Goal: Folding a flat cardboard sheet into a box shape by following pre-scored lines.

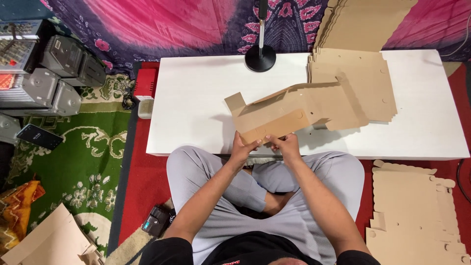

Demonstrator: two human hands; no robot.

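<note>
The left hand [244, 147] and right hand [286, 144] hide the near edge of the cardboard box blank [294, 110], which covers part of the stack of flat blanks [373, 83] by the white table's [196, 98] far right corner. The lamp pole [262, 19] is cut off at the top edge.

The box blank [294, 110] was matt brown cardboard, as were the stacked sheets [365, 83] behind it. The counter [196, 98] looked smooth, white and faintly satin. The lamp base [260, 59] was matt black, likely metal. The rug [73, 162] was woven green cloth, and the hanging [162, 24] thin printed cloth.
</note>
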